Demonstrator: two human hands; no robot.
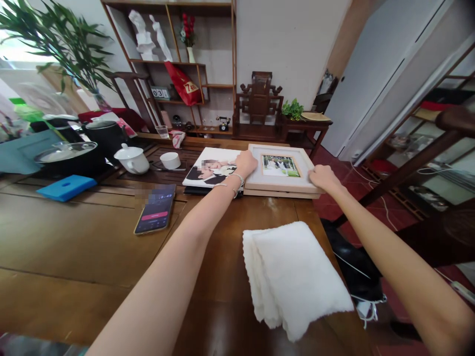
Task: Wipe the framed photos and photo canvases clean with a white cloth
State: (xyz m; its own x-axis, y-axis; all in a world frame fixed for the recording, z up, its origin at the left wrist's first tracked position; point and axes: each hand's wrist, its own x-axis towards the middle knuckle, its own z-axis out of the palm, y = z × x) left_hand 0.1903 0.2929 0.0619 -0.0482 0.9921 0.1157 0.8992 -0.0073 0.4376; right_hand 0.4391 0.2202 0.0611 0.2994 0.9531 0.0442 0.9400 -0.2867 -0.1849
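Note:
A white picture frame with a small photo in its middle lies flat on a pale frame or box at the table's far right. My left hand grips its left edge, fingers curled over the rim. Its right edge is held by my right hand, the fingers closed around the side. Left of the frame lies a white photo panel with a picture of people, partly under my left wrist. Closer to me, a folded white cloth rests near the table's right edge.
On the brown wooden table lie a phone and a blue block. A white teapot, a white cup and a lidded black pan stand farther back. A black bag is beyond the right edge.

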